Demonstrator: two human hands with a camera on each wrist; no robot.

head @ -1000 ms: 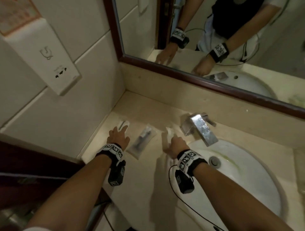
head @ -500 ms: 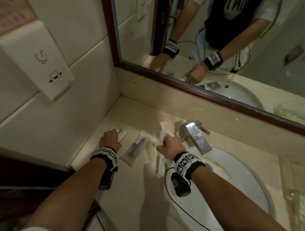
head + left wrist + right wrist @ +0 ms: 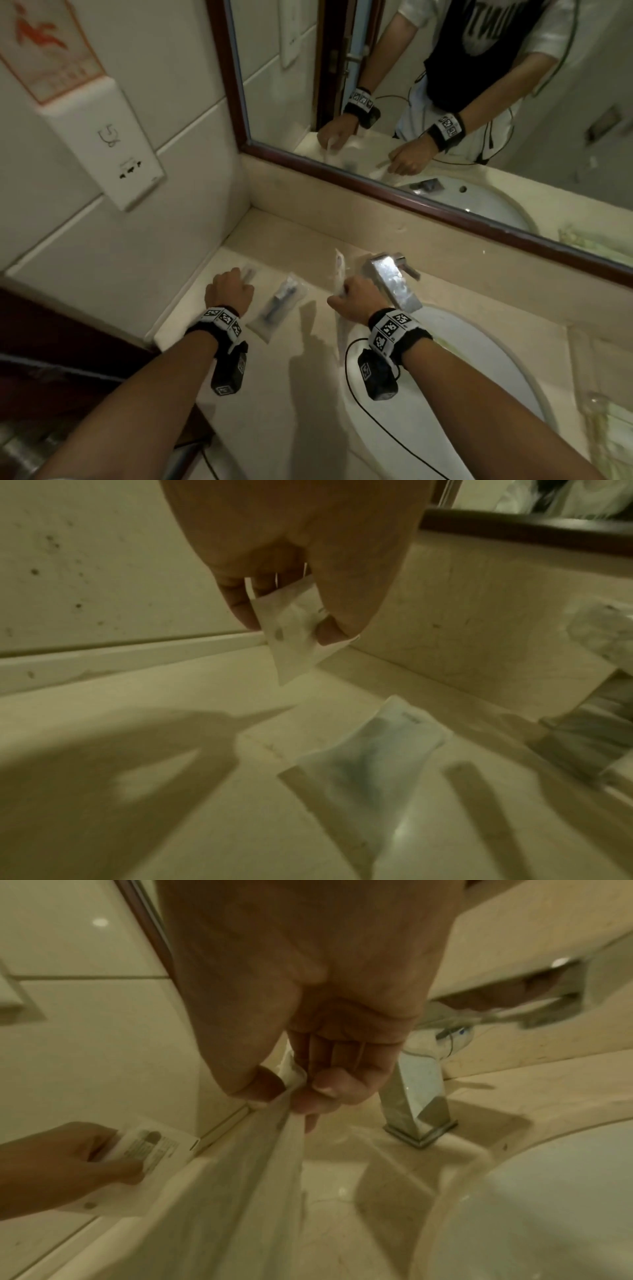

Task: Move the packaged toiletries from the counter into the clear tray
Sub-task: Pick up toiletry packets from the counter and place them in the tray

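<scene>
My left hand (image 3: pixel 231 286) pinches a small white packet (image 3: pixel 249 273) between thumb and fingers just above the counter's left end; the left wrist view shows the left hand (image 3: pixel 287 628) with the small packet (image 3: pixel 294 658) hanging from it. Beside the tap, my right hand (image 3: pixel 354 296) grips a long white packet (image 3: pixel 339 270) that stands up past the knuckles. In the right wrist view the right hand (image 3: pixel 291 1088) holds the long packet (image 3: pixel 253 1164) draping downward. A clear packet with a dark item (image 3: pixel 279 306) lies flat between both hands. The clear tray (image 3: pixel 579 370) sits at the far right.
A chrome tap (image 3: pixel 394 281) stands just right of my right hand, above the white basin (image 3: pixel 479 377). The beige counter (image 3: pixel 291 377) is bounded by a tiled wall on the left and a framed mirror (image 3: pixel 445 212) behind. A socket plate (image 3: pixel 126 164) hangs on the wall.
Both hands went from lying flat on their packets to gripping them. The right hand has raised the long packet upright near the tap; the left has lifted the small one.
</scene>
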